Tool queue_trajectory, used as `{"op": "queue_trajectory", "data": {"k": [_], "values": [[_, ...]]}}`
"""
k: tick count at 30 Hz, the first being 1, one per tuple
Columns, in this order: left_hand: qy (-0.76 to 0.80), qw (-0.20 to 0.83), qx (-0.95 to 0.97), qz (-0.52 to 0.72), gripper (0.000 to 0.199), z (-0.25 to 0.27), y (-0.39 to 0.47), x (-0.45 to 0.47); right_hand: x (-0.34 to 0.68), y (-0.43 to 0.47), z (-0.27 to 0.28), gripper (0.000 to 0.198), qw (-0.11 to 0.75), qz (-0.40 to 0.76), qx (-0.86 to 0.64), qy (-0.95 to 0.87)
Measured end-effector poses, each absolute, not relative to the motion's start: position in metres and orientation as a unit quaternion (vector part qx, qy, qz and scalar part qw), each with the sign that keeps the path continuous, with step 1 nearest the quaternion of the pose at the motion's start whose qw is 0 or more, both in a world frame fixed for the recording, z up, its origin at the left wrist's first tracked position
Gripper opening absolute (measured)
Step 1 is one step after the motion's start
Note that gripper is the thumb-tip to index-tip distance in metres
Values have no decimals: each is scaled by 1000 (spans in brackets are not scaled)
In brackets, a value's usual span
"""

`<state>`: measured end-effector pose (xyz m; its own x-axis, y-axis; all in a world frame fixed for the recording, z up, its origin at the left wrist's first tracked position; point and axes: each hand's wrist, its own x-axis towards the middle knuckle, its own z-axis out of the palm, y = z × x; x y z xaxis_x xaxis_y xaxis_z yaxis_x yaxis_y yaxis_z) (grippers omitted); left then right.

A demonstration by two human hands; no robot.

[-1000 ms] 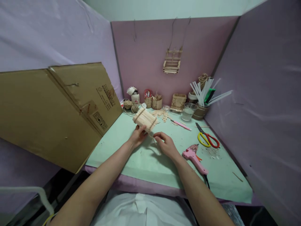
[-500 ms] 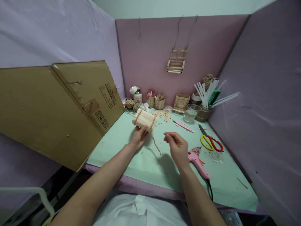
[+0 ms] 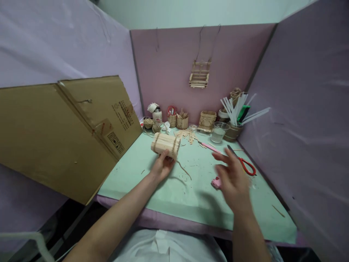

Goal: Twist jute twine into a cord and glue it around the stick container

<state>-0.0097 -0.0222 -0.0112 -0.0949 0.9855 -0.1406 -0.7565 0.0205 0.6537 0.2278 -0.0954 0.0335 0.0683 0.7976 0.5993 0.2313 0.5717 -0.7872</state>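
My left hand (image 3: 163, 167) grips a small cylinder of wooden sticks (image 3: 165, 143), bound near both ends with twine, and keeps it above the table. A loose tail of twine (image 3: 184, 170) trails from its right end. Over to the right, my right hand (image 3: 231, 178) is in the air, somewhat blurred, fingers apart and holding nothing. It covers most of a pink glue gun (image 3: 216, 182) and part of the scissors (image 3: 248, 166). A pink pen-shaped cutter (image 3: 209, 147) lies beyond it.
Loose wooden sticks (image 3: 188, 136) lie mid-table. Along the back stand a cup of water (image 3: 219, 133), a woven basket (image 3: 207, 120), a pot with white glue sticks (image 3: 233, 133) and twine balls (image 3: 148, 123). A cardboard sheet (image 3: 68, 134) leans at left; a stick model (image 3: 199, 76) hangs on the back wall.
My right hand has moved right, its fingers spreading from a pinch, and now covers much of the glue gun and scissors. My left hand has turned the stick cylinder slightly.
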Motion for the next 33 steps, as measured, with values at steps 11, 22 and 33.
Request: {"op": "queue_trajectory", "data": {"k": [11,22,33], "values": [[294,714,211,599,42,-6,-96,38,173,-59,-13,108,462,320,-373,-738],[444,557,686,152,37,66,-127,-42,197,-61,-17,93,436,509,-358,-650],[318,174,928,88,88,97,-49,-16,199,-70,-15,103,412,498,-337,-684]]}}
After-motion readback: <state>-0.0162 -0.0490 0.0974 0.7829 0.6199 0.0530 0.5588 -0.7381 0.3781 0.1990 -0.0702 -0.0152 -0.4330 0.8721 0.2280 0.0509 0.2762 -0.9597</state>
